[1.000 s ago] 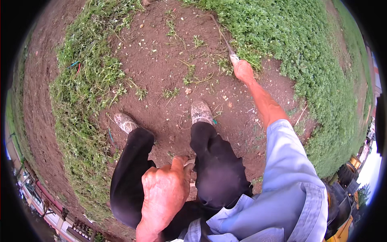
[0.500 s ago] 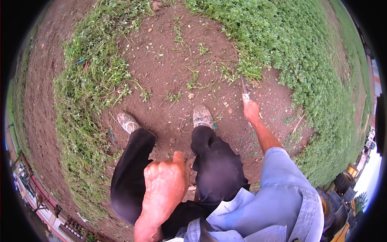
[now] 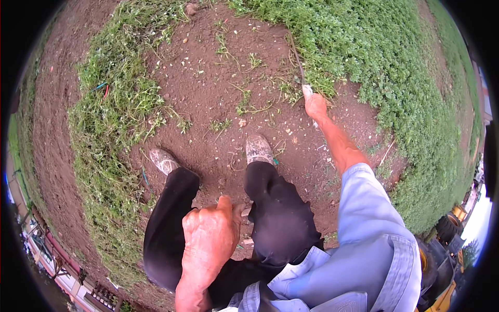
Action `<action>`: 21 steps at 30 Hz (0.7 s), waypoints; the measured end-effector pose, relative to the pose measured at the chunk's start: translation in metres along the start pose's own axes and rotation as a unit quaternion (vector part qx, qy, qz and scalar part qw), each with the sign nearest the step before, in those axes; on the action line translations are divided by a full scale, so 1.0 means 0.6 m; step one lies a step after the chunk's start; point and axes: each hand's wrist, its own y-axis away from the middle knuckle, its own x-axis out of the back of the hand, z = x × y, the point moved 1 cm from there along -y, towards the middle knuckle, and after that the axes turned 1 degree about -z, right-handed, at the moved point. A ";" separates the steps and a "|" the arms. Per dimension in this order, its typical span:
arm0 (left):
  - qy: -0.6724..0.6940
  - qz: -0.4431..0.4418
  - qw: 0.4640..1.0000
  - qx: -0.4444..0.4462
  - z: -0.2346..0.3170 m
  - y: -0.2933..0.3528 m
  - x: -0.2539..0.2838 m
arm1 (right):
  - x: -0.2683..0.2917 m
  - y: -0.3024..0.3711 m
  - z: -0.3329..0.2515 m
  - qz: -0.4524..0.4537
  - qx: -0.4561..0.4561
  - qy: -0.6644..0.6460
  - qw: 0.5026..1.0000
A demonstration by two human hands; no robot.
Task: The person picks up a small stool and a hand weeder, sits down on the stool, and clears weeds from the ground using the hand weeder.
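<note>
Bare brown soil [image 3: 208,88] is filling the middle of the view, w/ grass running round it: a thick green patch [image 3: 395,67] from 12 to 4 o'clock and a thinner, strawy strip [image 3: 112,119] from 8 to 11 o'clock.

You're standing on the dirt in black trousers [image 3: 275,213], legs apart. Your blue shirt sleeve [image 3: 374,218] is covering the right upper arm at approx 4 o'clock; the forearm below it is bare and stretching out toward 1 o'clock.

Left hand [image 3: 208,244] is hanging low at 6 o'clock, in front of the left thigh, fingers curled loosely in, thumb sticking up, gripping nothing.

Right hand [image 3: 315,106] is sitting at approx 1 o'clock, closed in a fist round the pale handle end of a thin cutting tool [image 3: 297,60]. The dark, slim blade is running up from the fist toward 12 o'clock, along the edge where the thick grass meets the soil. Can't tell if the tip is touching the ground.

Two muddy shoes: right shoe [image 3: 258,148] near centre, left shoe [image 3: 163,160] at 9 o'clock from it.

Small weeds [image 3: 244,104] are dotting the soil betw. shoes and tool.
</note>
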 end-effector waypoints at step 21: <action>0.018 0.034 0.999 -0.026 -0.018 0.040 -0.009 | -0.069 0.270 -0.002 -0.106 -0.107 -0.275 0.949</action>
